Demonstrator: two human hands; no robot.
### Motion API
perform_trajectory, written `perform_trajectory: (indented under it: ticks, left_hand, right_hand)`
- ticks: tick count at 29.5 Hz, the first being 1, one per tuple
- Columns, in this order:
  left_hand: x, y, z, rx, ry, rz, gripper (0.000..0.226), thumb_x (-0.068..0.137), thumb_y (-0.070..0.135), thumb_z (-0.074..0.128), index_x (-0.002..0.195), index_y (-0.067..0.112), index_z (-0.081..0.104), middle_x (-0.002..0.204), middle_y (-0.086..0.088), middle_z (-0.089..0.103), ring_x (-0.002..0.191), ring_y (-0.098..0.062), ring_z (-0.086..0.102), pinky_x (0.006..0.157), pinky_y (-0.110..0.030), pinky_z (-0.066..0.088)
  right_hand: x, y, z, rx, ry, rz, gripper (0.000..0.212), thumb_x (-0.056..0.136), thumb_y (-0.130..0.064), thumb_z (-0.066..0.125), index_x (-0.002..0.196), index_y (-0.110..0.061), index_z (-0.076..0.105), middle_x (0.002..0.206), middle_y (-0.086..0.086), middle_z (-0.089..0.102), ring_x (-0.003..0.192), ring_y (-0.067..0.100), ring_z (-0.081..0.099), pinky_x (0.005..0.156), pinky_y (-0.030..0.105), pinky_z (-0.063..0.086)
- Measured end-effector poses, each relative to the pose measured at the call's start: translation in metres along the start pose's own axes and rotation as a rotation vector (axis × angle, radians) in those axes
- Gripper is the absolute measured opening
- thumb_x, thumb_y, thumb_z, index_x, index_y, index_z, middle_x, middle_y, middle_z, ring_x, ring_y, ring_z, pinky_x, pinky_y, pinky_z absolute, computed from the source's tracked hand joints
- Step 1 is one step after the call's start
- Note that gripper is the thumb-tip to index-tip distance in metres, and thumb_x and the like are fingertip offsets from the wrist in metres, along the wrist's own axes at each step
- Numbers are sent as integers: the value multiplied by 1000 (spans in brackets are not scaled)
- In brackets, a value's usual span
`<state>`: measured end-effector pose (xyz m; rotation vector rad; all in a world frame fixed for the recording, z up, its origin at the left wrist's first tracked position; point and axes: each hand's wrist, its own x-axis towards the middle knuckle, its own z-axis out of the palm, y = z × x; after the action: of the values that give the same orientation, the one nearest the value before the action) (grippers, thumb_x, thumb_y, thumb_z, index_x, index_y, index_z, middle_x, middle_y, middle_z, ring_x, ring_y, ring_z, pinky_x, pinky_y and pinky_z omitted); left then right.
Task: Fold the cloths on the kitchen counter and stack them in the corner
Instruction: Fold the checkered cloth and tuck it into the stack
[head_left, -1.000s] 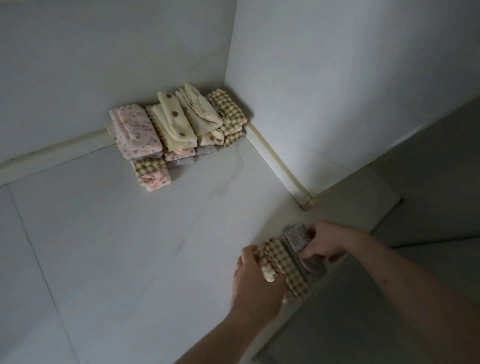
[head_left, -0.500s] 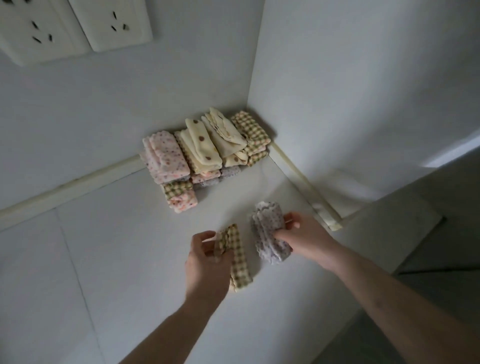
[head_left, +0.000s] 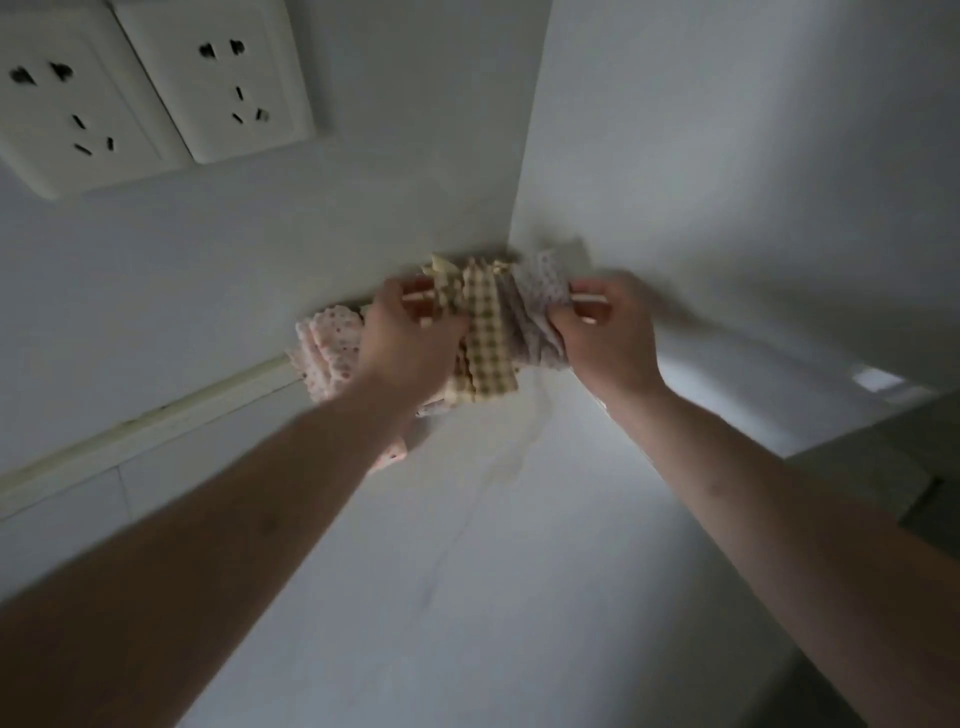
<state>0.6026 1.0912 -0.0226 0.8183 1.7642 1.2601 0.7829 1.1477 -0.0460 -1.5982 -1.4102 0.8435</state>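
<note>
Both arms reach to the counter's back corner, over the stack of folded cloths. My left hand (head_left: 408, 332) grips a folded green-checked cloth (head_left: 485, 338) above the pile. Beside it, my right hand (head_left: 602, 327) holds a folded grey-lilac patterned cloth (head_left: 540, 306) close to the right wall. The two held cloths touch each other. A pink floral folded cloth (head_left: 327, 348) of the pile shows to the left of my left hand. The remainder of the pile is hidden behind my hands and the held cloths.
The white counter (head_left: 467, 571) meets two white walls at the corner. Two wall sockets (head_left: 156, 88) sit on the back wall at upper left. A cream sealing strip (head_left: 156, 421) runs along the back wall's base. The counter's edge drops off at the right (head_left: 831, 447).
Both hands lifted the checked and grey-lilac cloths from the counter's front and carried them back to the corner, over the pile. The camera moved closer to the wall.
</note>
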Motion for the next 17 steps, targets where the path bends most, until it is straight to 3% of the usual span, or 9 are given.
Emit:
perform_trajectory:
  ticks: [4, 6, 8, 9, 11, 14, 17]
  left_hand:
    - [68, 19, 19, -15, 18, -112, 44, 84, 17, 74, 126, 17, 61, 105, -4, 73, 75, -14, 69, 53, -19, 51]
    - [80, 17, 25, 261, -12, -76, 55, 87, 19, 69, 139, 15, 51, 124, -9, 64, 100, -22, 67, 74, -26, 56]
    - [76, 14, 29, 679, -24, 96, 62, 91, 18, 63, 148, 13, 39, 145, -13, 45, 130, -32, 51, 108, -36, 44]
    - [69, 12, 30, 798, -41, 200, 61, 92, 17, 59, 150, 15, 38, 150, -12, 40, 135, -35, 44, 114, -39, 36]
    - [64, 3, 33, 924, -138, 334, 58, 93, 17, 52, 150, 23, 43, 157, -6, 36, 141, -36, 37, 118, -42, 31]
    - [68, -17, 33, 1073, -317, 330, 56, 93, 35, 37, 147, 29, 49, 164, -1, 31, 152, -30, 23, 125, -48, 18]
    - [65, -22, 28, 944, -259, 350, 52, 97, 35, 37, 148, 26, 50, 163, -2, 35, 152, -29, 23, 126, -45, 17]
  right_hand:
    - [43, -16, 21, -26, 40, -63, 21, 85, -14, 73, 106, -11, 72, 94, 3, 76, 82, 11, 70, 77, 17, 53]
    - [52, -14, 29, -179, -35, -103, 28, 88, -18, 68, 115, -12, 73, 108, 4, 77, 100, 18, 72, 90, 24, 54]
    - [52, -10, 33, -349, -140, -112, 36, 92, -20, 63, 127, -16, 70, 122, 5, 74, 116, 22, 68, 101, 27, 49]
    - [50, -8, 34, -387, -186, -106, 40, 93, -18, 61, 133, -17, 67, 128, 5, 71, 121, 24, 65, 104, 27, 47]
    - [46, -5, 35, -411, -249, -109, 47, 92, -14, 59, 139, -19, 63, 134, 5, 68, 126, 25, 61, 107, 26, 44]
    - [42, -2, 35, -401, -260, -115, 51, 93, -17, 60, 144, -19, 58, 138, 4, 65, 129, 23, 59, 110, 26, 43]
    - [38, -5, 33, -354, -245, -118, 51, 98, -28, 60, 147, -19, 54, 144, 2, 61, 134, 21, 55, 112, 26, 40]
